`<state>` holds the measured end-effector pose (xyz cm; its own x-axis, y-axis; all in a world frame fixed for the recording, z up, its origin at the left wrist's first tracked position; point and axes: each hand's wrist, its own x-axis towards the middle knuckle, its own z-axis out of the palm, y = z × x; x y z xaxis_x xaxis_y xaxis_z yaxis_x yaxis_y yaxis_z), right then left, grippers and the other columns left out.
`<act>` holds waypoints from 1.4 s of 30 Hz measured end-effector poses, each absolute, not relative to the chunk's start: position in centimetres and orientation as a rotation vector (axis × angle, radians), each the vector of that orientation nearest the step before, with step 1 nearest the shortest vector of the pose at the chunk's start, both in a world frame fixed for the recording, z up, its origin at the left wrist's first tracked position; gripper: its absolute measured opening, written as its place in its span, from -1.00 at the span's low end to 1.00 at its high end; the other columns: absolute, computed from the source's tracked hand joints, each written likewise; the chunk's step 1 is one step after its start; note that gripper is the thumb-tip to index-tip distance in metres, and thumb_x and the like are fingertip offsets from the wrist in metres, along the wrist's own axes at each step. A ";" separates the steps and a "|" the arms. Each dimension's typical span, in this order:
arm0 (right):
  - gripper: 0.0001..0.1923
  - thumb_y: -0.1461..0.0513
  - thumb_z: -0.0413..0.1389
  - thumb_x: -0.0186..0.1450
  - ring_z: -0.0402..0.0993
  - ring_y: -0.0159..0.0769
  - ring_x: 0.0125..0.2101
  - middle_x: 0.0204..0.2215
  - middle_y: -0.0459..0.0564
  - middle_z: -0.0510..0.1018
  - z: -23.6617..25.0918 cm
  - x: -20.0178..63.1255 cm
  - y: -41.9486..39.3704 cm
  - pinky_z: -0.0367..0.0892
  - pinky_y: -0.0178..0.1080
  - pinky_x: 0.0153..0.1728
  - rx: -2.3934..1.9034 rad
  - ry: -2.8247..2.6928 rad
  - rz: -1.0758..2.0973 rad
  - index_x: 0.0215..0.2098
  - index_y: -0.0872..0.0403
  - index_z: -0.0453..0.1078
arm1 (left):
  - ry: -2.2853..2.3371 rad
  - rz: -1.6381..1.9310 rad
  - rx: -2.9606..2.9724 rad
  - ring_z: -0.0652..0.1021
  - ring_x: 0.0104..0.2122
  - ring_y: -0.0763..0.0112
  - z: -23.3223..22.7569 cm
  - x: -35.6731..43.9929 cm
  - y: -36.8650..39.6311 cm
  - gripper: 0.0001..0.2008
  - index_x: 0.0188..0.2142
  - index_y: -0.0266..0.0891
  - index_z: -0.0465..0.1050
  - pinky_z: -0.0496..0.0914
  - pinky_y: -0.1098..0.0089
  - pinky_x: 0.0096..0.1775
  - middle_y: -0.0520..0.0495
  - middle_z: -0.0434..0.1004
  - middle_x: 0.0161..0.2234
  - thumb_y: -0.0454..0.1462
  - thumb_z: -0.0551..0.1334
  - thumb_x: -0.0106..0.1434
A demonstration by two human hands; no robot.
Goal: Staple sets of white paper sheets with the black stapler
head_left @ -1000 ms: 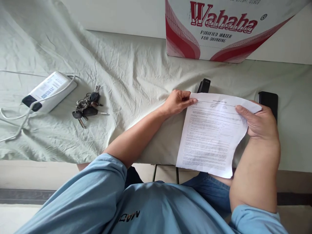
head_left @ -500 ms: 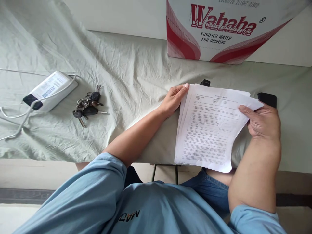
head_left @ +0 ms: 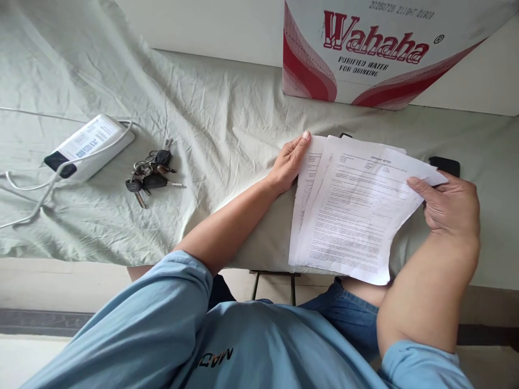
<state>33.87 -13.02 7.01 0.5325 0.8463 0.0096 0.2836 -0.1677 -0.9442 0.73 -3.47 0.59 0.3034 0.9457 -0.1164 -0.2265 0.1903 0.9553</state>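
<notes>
Right of centre in the frame: right hand [head_left: 450,205] is pinching the top sheet's corner, fingers closed, lifting it off the printed sheets [head_left: 348,210] fanned on the desk [head_left: 227,129]. Left hand [head_left: 288,162], fingers extended flat, is steadying their left edge. Keys [head_left: 151,172] are lying at left.

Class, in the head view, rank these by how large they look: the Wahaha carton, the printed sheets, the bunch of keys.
1. Wahaha carton, though cut off by the frame.
2. Printed sheets, nearer the camera, so the gap is unsure.
3. Bunch of keys, clearly smallest.

left hand [head_left: 288,165] flat; right hand [head_left: 450,202] pinching
</notes>
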 end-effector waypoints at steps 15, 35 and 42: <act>-0.27 -0.11 0.80 -0.44 0.55 -0.30 -0.38 -0.41 -0.10 0.75 6.0 33.2 -10.4 0.57 -0.09 -0.21 -1.562 -0.882 0.522 -0.40 0.00 0.72 | 0.818 0.928 1.088 0.82 -0.22 0.11 0.6 0.4 -4.0 -0.24 -0.22 -0.15 0.69 0.73 0.16 -0.17 -0.13 0.83 -0.25 0.50 0.49 0.29; -0.01 -0.11 0.83 -0.34 0.73 -0.09 0.05 -0.07 -0.08 0.83 6.9 32.9 -11.8 0.67 0.07 0.30 -1.734 -1.020 1.069 0.02 -0.12 0.69 | 0.851 1.090 0.977 0.77 -0.24 0.21 -0.3 0.2 -3.2 -0.33 -0.26 -0.16 0.59 0.66 0.23 -0.19 -0.05 0.74 -0.31 0.36 0.62 0.28; -0.23 -0.08 0.82 -0.26 0.81 0.24 0.14 -0.05 0.03 0.92 9.0 34.7 -14.4 0.58 0.38 0.47 -1.990 -1.088 1.343 -0.10 -0.11 0.85 | 0.847 1.409 0.543 0.66 0.50 -0.18 -0.9 0.4 -0.9 -0.44 0.08 -0.18 0.64 0.64 -0.11 0.44 -0.16 0.82 0.16 0.25 0.48 0.53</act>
<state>34.65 -14.37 9.03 0.1941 0.8311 -0.5211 0.3371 -0.5554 -0.7602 0.40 -0.86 -0.91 -0.0463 0.9813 -0.1869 -0.6255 0.1174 0.7714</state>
